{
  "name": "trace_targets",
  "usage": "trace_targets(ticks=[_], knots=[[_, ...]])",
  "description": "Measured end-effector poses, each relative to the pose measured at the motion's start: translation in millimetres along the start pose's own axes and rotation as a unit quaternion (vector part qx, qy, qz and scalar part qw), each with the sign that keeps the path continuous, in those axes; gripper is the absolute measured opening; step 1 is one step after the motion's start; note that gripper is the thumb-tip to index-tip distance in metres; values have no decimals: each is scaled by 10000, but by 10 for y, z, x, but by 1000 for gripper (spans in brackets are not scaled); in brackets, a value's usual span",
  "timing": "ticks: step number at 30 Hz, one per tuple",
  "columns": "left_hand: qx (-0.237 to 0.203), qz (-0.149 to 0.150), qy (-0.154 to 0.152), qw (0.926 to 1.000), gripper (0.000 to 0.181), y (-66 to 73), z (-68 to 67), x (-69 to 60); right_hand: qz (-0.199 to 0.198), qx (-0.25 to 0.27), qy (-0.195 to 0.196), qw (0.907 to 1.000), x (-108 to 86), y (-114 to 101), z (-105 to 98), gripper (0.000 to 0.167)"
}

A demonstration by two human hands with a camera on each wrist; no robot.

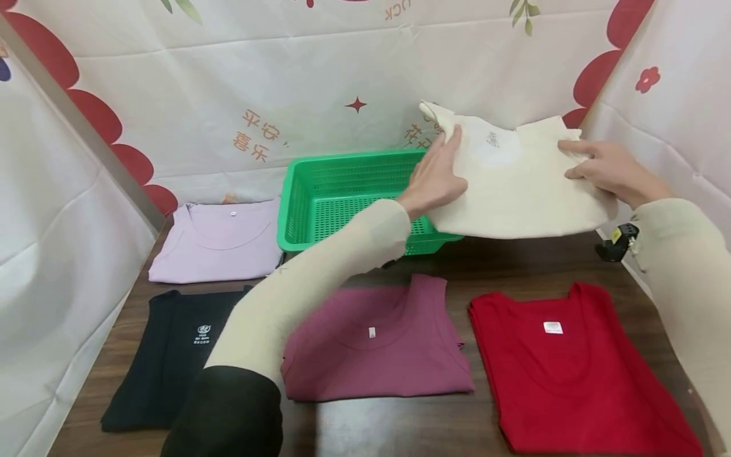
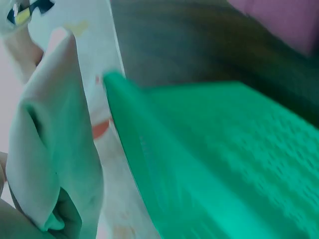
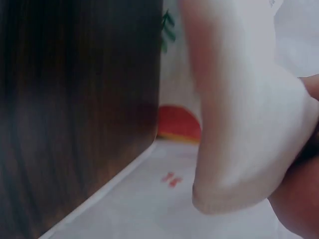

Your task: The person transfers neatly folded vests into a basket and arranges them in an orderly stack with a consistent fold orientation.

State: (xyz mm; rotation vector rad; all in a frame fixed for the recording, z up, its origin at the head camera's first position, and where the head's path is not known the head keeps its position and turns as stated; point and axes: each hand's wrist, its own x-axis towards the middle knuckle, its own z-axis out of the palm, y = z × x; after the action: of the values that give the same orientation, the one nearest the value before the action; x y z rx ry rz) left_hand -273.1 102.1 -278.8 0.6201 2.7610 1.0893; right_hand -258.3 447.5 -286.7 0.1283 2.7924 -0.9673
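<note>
A cream garment (image 1: 531, 190) with a pale patch and small print is held up in the air at the right of the green basket (image 1: 354, 164), overlapping its right end in the head view. My left hand (image 1: 435, 181) grips its left edge, and my right hand (image 1: 613, 170) pinches its right edge. The left wrist view shows the cloth (image 2: 65, 129) hanging beside the basket (image 2: 199, 149). In the right wrist view the cloth (image 3: 244, 129) hangs over the table's edge area, with part of my right hand (image 3: 299, 196) at the right border.
Folded garments lie on the wooden table (image 1: 337, 425): lilac (image 1: 223, 244) at back left, black (image 1: 165, 355) at front left, mauve (image 1: 377, 355) in the middle, red (image 1: 577, 381) at right. A printed white curtain (image 1: 228, 82) stands behind. The basket is near the back.
</note>
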Motion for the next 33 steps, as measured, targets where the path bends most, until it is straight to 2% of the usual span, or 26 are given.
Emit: trace_targets(ticks=[4, 8, 12, 18, 21, 24, 27, 33], knots=[[-361, 82, 74, 9993, 105, -268, -266, -18, -164, 12, 80, 9998, 58, -241, 94, 72], [-772, 232, 199, 9965, 103, -515, -470, -100, -455, 3, 86, 9989, 90, -485, 193, 75], [-990, 450, 282, 9937, 103, -739, -602, -208, -712, 131, -23, 9974, 67, -654, 322, 76], [-1579, 306, 383, 9862, 104, -1101, -850, -442, -1408, 617, -72, 9881, 63, -850, 581, 76], [-1792, 365, 530, 9817, 104, -1259, -963, -539, -1646, 854, -12, 9827, 44, -922, 714, 75], [-1981, 479, 639, 9769, 103, -1402, -1040, -621, -1831, 1010, 135, 9778, 36, -989, 851, 74], [-2194, 472, 651, 9723, 103, -1533, -1080, -699, -1886, 1243, 216, 9739, 27, -1057, 984, 75], [-2630, 522, 675, 9610, 103, -1741, -1092, -809, -1885, 2053, -12, 9604, 21, -1129, 1189, 76]])
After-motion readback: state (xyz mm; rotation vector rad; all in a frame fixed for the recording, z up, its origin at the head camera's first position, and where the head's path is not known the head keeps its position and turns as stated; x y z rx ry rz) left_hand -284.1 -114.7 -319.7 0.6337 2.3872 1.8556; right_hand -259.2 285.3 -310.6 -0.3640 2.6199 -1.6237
